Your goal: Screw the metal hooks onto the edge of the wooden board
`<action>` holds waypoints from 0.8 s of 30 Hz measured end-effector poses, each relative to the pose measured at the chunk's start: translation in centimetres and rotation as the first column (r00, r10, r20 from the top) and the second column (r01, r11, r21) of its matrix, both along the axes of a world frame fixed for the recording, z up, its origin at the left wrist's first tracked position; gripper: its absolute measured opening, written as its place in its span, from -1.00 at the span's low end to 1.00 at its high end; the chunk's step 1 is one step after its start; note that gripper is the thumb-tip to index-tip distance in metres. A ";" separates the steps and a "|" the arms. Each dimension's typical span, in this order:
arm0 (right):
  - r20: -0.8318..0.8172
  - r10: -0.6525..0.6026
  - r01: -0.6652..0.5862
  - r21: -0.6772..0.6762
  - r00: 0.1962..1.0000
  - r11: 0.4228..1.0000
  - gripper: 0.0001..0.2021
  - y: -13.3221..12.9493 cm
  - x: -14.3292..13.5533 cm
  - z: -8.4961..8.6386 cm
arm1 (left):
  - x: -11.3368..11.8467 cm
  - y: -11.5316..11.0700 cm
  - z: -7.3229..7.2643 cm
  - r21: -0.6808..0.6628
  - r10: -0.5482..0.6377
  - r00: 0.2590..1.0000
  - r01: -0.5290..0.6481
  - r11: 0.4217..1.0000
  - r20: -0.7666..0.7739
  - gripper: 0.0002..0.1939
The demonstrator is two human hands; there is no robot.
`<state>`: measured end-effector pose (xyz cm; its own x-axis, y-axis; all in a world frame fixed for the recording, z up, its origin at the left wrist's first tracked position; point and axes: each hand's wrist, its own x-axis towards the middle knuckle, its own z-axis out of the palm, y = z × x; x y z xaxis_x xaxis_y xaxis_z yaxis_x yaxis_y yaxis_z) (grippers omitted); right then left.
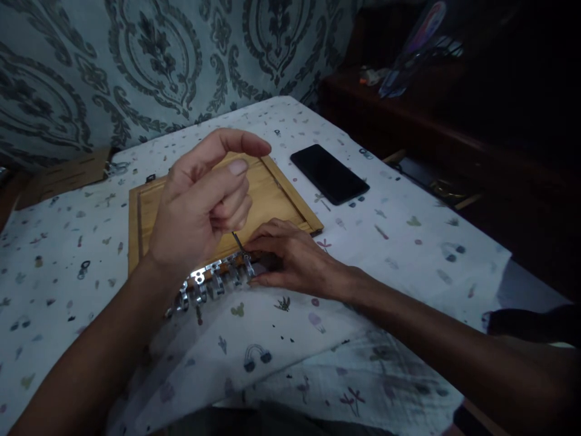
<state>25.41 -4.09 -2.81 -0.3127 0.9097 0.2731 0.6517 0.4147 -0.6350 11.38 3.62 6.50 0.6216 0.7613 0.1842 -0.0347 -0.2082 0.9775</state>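
Note:
A framed wooden panel (pixel 290 200) lies on the patterned cloth. Along its near edge runs a row of shiny metal clips (pixel 218 283), partly hidden behind my left wrist. My left hand (pixel 204 200) is raised above the panel, its lower fingers curled in with the thumb against them and the index finger bent outward. Whether those curled fingers hold anything is hidden. My right hand (pixel 290 257) rests at the right end of the row, thumb and fingers closed around the last metal clip. A thin dark rod (pixel 238 241) sticks up beside its fingertips; its kind is unclear.
A black phone (pixel 330 174) lies right of the panel. Brown cardboard (pixel 68 177) sits at the far left against a patterned backdrop (pixel 154 54). Beyond the table's right edge, dark furniture (pixel 408 115) stands near an open drawer (pixel 436 181) with small items inside.

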 end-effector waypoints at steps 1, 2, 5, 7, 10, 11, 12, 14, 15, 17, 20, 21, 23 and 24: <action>0.002 -0.001 0.001 0.006 1.000 1.000 -0.57 0.0 0.0 -0.1 | 0.0 -0.1 0.0 0.001 0.017 1.000 -0.017 1.000 0.003 -0.91; 0.004 -0.001 0.001 0.014 1.000 1.000 -0.56 0.1 0.0 -0.2 | -0.1 -0.2 0.0 0.004 0.037 0.999 -0.037 0.999 0.022 -0.91; -0.002 0.008 -0.007 0.026 1.000 1.000 -0.55 0.1 0.0 -0.3 | -0.1 -0.6 -0.1 0.007 0.114 0.988 -0.115 0.993 0.103 -0.89; -0.004 0.010 -0.010 0.024 1.000 1.000 -0.55 0.1 0.1 -0.3 | -0.1 -0.9 -0.2 -0.003 0.163 0.978 -0.164 0.986 0.128 -0.89; -0.002 0.001 -0.001 0.017 1.000 1.000 -0.55 0.1 0.1 -0.2 | 0.1 -1.0 -0.3 -0.056 0.179 0.975 -0.173 0.983 0.133 -0.87; -0.001 -0.001 0.001 0.015 1.000 1.000 -0.55 0.1 0.1 -0.1 | 0.2 -0.9 -0.3 -0.069 0.169 0.975 -0.161 0.985 0.142 -0.86; -0.001 -0.001 0.001 0.012 1.000 1.000 -0.56 0.0 0.0 -0.1 | 0.3 -0.9 -0.3 -0.075 0.155 0.976 -0.145 0.987 0.153 -0.85; 0.001 0.001 -0.001 0.010 1.000 1.000 -0.58 0.0 0.0 0.0 | 0.6 -0.8 -0.3 -0.081 0.110 0.977 -0.097 0.992 0.182 -0.85; 0.003 0.003 -0.003 0.011 1.000 1.000 -0.59 0.0 0.0 0.0 | 0.7 -0.7 -0.3 -0.084 0.082 0.976 -0.066 0.994 0.202 -0.85; 0.003 0.003 -0.004 0.019 1.000 1.000 -0.59 0.0 0.1 -0.1 | 0.7 -0.5 -0.3 -0.095 0.038 0.974 -0.017 0.995 0.225 -0.86; 0.003 0.000 0.000 0.035 1.000 0.999 -0.59 0.0 0.1 -0.2 | 0.6 -0.3 -0.3 -0.097 0.010 0.976 0.011 0.995 0.218 -0.89; 0.004 -0.001 0.001 0.038 1.000 0.999 -0.59 0.0 0.0 -0.2 | 0.5 -0.2 -0.3 -0.093 0.002 0.979 0.018 0.996 0.206 -0.90; 0.008 0.002 -0.002 0.032 1.000 0.999 -0.59 0.0 0.0 -0.2 | 0.3 -0.2 -0.4 -0.079 -0.008 0.981 0.024 0.997 0.194 -0.90; 0.008 0.004 -0.004 0.028 1.000 1.000 -0.60 0.0 0.1 -0.2 | 0.2 -0.2 -0.4 -0.072 -0.008 0.981 0.023 0.997 0.192 -0.90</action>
<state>25.46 -4.09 -2.99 -0.3183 0.9007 0.2956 0.6552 0.4344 -0.6180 11.62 3.45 6.11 0.5921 0.7678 0.2448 -0.2252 -0.1340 0.9651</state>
